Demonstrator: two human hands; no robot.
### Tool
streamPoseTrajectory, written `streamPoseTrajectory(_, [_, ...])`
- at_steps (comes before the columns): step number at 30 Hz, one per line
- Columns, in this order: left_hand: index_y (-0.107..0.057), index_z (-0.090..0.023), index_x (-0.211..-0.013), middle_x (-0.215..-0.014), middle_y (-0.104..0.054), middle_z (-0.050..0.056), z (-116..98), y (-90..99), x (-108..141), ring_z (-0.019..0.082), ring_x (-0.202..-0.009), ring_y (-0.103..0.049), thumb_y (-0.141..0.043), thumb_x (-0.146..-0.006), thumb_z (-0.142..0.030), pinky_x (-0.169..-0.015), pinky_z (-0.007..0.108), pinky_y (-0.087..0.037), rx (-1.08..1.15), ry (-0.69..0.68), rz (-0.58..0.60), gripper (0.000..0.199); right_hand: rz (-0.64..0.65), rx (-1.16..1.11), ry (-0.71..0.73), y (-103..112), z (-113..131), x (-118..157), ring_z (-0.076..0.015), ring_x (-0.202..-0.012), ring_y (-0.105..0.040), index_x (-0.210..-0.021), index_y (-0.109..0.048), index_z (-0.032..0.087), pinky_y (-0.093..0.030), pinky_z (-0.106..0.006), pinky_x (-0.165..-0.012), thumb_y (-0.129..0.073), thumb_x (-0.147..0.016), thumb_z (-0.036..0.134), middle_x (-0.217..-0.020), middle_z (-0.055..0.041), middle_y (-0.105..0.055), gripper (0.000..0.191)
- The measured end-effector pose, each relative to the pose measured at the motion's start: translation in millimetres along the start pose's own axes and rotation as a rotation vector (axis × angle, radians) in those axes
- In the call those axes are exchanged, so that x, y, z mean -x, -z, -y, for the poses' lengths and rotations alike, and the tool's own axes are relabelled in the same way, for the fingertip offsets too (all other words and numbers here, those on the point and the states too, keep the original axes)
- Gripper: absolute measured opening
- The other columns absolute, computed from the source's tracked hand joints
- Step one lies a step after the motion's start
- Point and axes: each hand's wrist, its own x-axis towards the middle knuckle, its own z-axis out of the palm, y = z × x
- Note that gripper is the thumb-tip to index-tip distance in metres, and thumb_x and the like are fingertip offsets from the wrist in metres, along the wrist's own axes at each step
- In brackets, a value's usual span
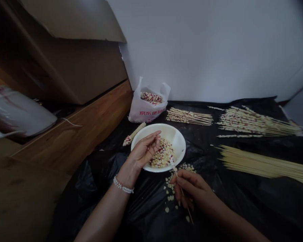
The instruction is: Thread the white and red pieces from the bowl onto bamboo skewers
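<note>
left wrist (132, 172): pale beaded bracelet (123, 186) (more than one strand) | forearms (103, 211): bare | fingers (148, 138): bare

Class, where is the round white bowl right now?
The round white bowl sits near centre in the head view, below the left hand and in front of the white plastic bag.

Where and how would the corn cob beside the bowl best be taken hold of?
Probably by the bare stretch of the corn cob, from above, with the grip closing across its width. It lies lengthwise on its side, the bowl crowds its right, and kernels cover the near end, so the stripped shaft should hold more evenly.
</note>
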Motion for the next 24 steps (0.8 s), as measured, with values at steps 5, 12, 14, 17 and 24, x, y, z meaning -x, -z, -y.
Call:
streamPoseTrajectory(5, [-0.072,-0.011,-0.105,-0.097,-0.075,0.010,1,-5.4,4,0.009,-0.078,-0.070,-0.057,-0.086,0.000,-0.075,0.014,-0.056,-0.055,-0.053,-0.007,0.026,0.045,-0.044,-0.035,-2,1,7,-0.0060,-0.034,-0.048,-0.091,-0.065,0.017,-0.029,-0.015,-0.034,-0.063,-0.091,0.045,-0.056,0.0037,-0.065,0.028])
streamPoseTrajectory(12, [-0.071,-0.012,-0.107,-0.090,-0.076,0.008,-2,-7.2,4,0.011,-0.077,-0.072,-0.061,-0.084,0.000,-0.067,0.012,-0.057,-0.028,-0.043,-0.061,0.028,0.127,-0.028,-0.076,-4,-1,11,-0.0065,-0.036,-0.051,-0.100,-0.062,0.019,-0.032,-0.016,-0.035,-0.059,-0.094,0.042,-0.059,0.0045,-0.066,0.024])
streamPoseTrajectory(14, [-0.071,-0.010,-0.106,-0.082,-0.074,0.007,-3,-8.1,3,0.009,-0.068,-0.070,-0.058,-0.086,0.000,-0.062,0.011,-0.056,-0.031,-0.059,-0.085,0.026,0.131,-0.029,-0.071,-3,0,10,-0.0064,-0.036,-0.051,-0.100,-0.062,0.019,-0.032,-0.016,-0.035,-0.057,-0.095,0.042,-0.059,0.0046,-0.066,0.024])
streamPoseTrajectory(17, [-0.070,-0.011,-0.109,-0.082,-0.075,0.006,-2,-9.4,3,0.009,-0.071,-0.071,-0.058,-0.087,-0.002,-0.064,0.011,-0.057,-0.019,-0.057,-0.060,0.026,0.089,-0.013,-0.053,-2,1,10,-0.0061,-0.036,-0.051,-0.099,-0.063,0.019,-0.032,-0.015,-0.035,-0.059,-0.094,0.040,-0.059,0.0046,-0.066,0.022])
streamPoseTrajectory(24, [-0.073,-0.011,-0.096,-0.094,-0.077,0.009,-1,-5.9,3,0.012,-0.082,-0.074,-0.063,-0.086,-0.005,-0.071,0.013,-0.057,-0.113,-0.138,-0.021,0.016,0.101,-0.017,-0.075,-5,-1,12,-0.0060,-0.038,-0.054,-0.099,-0.063,0.018,-0.035,-0.014,-0.035,-0.060,-0.094,0.041,-0.060,0.0037,-0.067,0.024])
